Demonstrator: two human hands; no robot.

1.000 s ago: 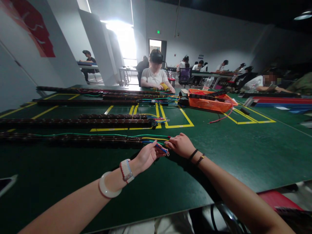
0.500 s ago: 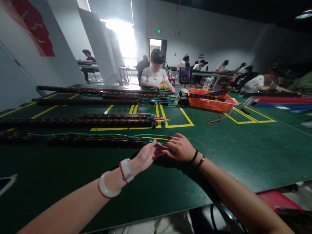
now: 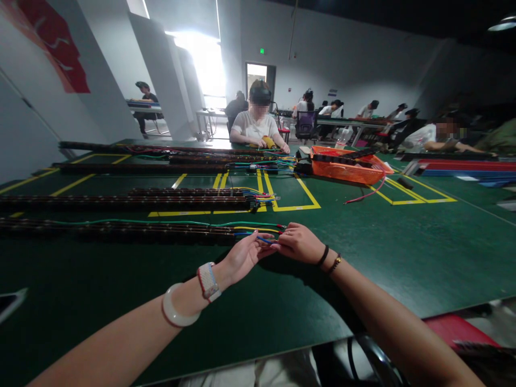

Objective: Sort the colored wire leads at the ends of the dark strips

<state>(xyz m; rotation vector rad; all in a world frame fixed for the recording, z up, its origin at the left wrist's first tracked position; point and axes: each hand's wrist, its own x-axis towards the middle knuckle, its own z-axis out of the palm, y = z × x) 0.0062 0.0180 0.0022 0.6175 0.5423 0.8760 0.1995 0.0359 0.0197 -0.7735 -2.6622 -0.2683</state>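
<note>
My left hand and my right hand meet at the right end of the nearest long dark strip on the green table. Both pinch the bundle of coloured wires that comes out of the strip's end: blue, red, green and yellow strands. A green wire runs along the top of the strip. On the left wrist sit a white bangle and a woven band; the right wrist carries two dark bracelets.
Further dark strips with wire ends lie in rows behind, between yellow floor-tape lines. An orange basket stands at the back right. A person sits across the table; others work at tables beyond. A phone's corner shows at the left edge.
My right hand has slid a little to the right and lowered, and the fingertips of both hands have closed together on the wire ends. The strips have not moved.
</note>
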